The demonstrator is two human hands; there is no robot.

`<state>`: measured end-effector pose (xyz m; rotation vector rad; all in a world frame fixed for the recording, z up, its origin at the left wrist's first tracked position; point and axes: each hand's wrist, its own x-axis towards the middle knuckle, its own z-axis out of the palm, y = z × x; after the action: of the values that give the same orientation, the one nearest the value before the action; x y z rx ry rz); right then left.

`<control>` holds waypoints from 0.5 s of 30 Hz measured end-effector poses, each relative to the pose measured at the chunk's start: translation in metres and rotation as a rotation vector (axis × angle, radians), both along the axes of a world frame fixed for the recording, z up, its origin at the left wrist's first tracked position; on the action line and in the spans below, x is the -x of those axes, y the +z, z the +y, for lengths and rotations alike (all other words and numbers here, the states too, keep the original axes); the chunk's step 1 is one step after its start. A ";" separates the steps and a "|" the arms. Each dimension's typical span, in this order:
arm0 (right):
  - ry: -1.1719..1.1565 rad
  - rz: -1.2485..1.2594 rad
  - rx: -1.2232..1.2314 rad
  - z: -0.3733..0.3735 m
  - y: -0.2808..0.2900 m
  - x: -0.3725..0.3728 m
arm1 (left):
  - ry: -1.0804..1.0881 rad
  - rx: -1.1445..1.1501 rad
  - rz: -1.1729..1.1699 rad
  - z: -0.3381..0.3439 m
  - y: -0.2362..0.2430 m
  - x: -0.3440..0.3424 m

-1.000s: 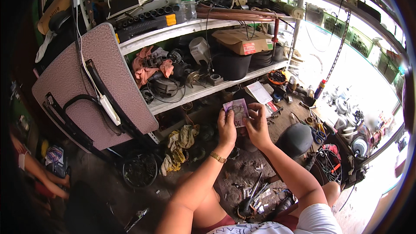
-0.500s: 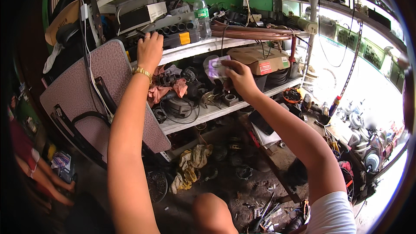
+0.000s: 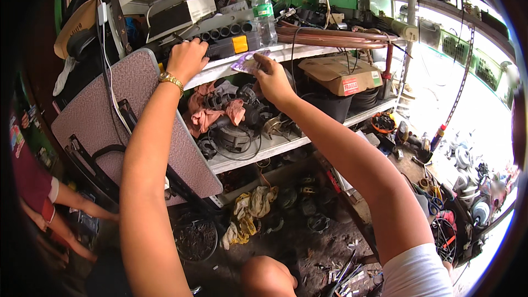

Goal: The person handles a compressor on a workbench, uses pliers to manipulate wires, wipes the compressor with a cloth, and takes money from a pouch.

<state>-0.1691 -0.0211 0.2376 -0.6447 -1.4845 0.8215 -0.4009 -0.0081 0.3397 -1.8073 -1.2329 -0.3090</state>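
My left hand (image 3: 188,59), with a gold watch (image 3: 171,81) at the wrist, reaches to the left end of a dark case of sockets (image 3: 226,45) on the upper shelf. Its fingers are curled down, and what lies under them is hidden; a thin dark piece (image 3: 177,37) pokes out just beyond. Between the thumb and fingers of my right hand (image 3: 273,80) is a thin purple-and-white slip (image 3: 246,64), perhaps a banknote or small packet. It is in front of the shelf edge, below a clear bottle (image 3: 264,19) with a green cap that stands beside the case.
Copper tubing (image 3: 335,38) lies along the shelf to the right, above an open cardboard box (image 3: 341,74). Pinkish rags (image 3: 206,118) and machine parts crowd the lower shelf. A speckled panel (image 3: 110,126) leans at left. Behind it, another person (image 3: 38,181) is partly visible.
My right hand has moved left with the purple slip, from near the cardboard box toward the socket case. My left hand stays at the case's left end. The view has shifted slightly.
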 end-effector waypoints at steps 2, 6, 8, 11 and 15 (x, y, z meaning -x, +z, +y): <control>-0.023 -0.014 -0.045 0.003 -0.003 0.003 | -0.061 -0.074 0.004 0.001 -0.004 0.005; 0.007 0.034 0.017 0.000 -0.002 0.002 | -0.123 -0.124 -0.071 0.002 -0.010 0.015; -0.008 0.039 -0.001 0.001 -0.001 0.002 | -0.145 -0.159 -0.116 0.000 -0.009 0.012; -0.024 0.015 -0.014 0.009 0.012 -0.002 | -0.155 -0.164 -0.176 0.000 -0.001 0.005; -0.057 -0.015 0.015 0.013 0.035 -0.006 | -0.128 -0.135 -0.163 0.002 0.002 0.001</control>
<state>-0.1635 -0.0082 0.2725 -0.7029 -1.4683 0.7854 -0.4018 -0.0063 0.3421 -1.7742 -1.1786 -0.6087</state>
